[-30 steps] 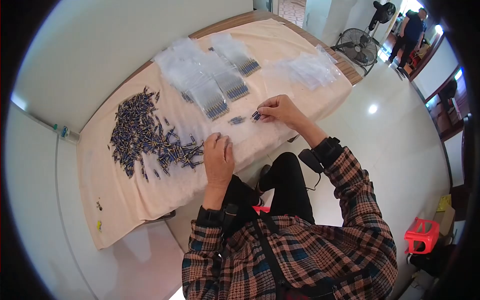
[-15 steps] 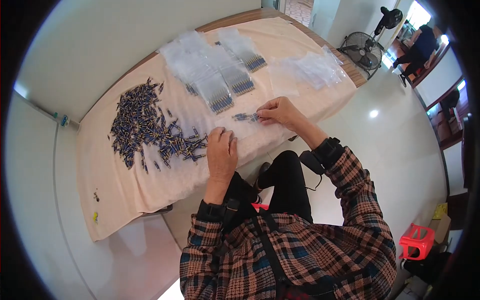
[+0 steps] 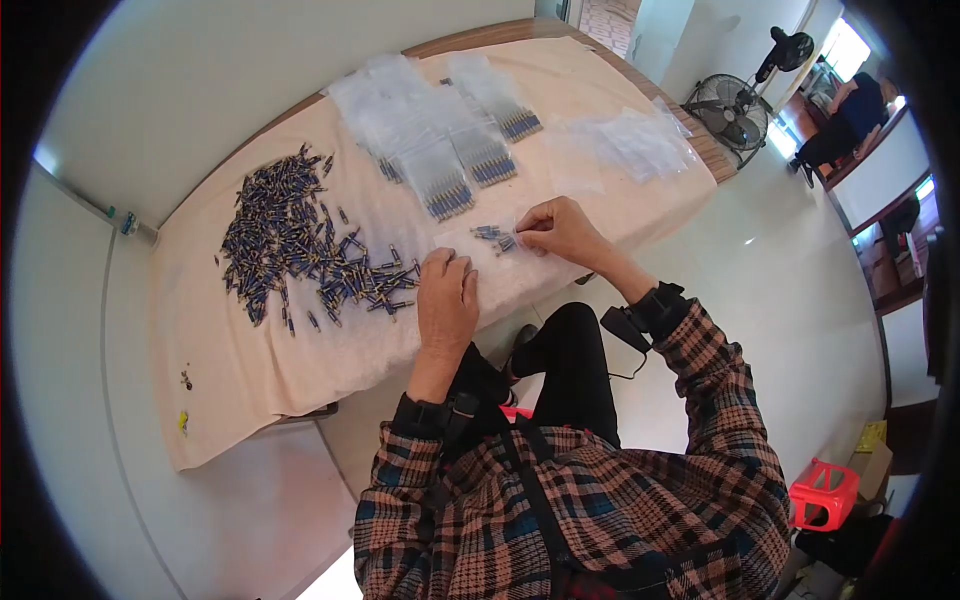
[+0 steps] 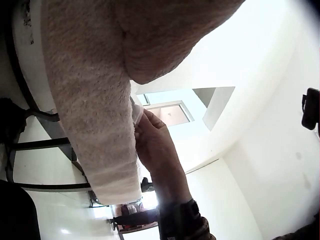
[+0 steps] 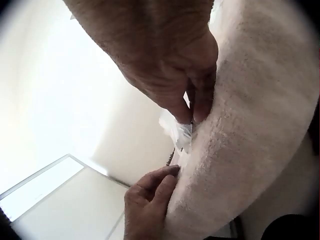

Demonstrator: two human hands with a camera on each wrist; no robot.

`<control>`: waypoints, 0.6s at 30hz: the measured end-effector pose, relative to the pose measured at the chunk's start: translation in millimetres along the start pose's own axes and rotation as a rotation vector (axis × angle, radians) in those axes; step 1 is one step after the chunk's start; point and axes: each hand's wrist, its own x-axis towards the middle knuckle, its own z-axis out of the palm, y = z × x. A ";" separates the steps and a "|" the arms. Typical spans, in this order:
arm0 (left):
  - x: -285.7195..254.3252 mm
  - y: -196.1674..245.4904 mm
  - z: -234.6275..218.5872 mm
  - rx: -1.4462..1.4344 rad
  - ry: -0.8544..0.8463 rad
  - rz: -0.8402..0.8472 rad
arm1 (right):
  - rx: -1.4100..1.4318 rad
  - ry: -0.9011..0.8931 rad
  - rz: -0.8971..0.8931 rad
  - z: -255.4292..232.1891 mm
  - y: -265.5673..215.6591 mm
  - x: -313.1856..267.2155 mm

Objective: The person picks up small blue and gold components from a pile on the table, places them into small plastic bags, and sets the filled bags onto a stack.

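Note:
Thumb and fingers of the right hand (image 3: 565, 232) pinch the right edge of a small clear bag, with several blue and brass pieces (image 3: 491, 235) lying loosely in or under its film. In the right wrist view the right hand (image 5: 170, 65) holds crumpled clear plastic (image 5: 184, 136) low over the cloth. The left hand (image 3: 447, 305) rests palm down on the cloth at the bag's left, fingers loosely bent; whether it touches the film cannot be told. A large pile of the same pieces (image 3: 285, 230) lies left of it.
Filled clear bags (image 3: 445, 190) lie in overlapping rows beyond the hands, and flat empty bags (image 3: 640, 145) lie at the right. Cream cloth (image 3: 330, 370) covers the table. A fan (image 3: 730, 112), a red stool (image 3: 825, 495) and another person (image 3: 850, 120) are farther off.
The right hand has let the dark pieces out of its fingertips; they now lie with the others beside it, and it holds the film. The left hand has barely moved.

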 end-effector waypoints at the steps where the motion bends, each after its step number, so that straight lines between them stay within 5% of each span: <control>1: -0.3 0.0 0.0 0.002 0.000 0.001 | -0.038 0.034 -0.009 3.4 -2.8 -2.5; 10: -1.1 -0.6 0.1 0.004 -0.011 0.007 | -0.297 0.264 -0.239 17.3 10.6 -2.1; 18: 0.1 0.5 -1.0 0.008 0.007 0.006 | -0.384 0.244 -0.183 15.3 5.2 9.8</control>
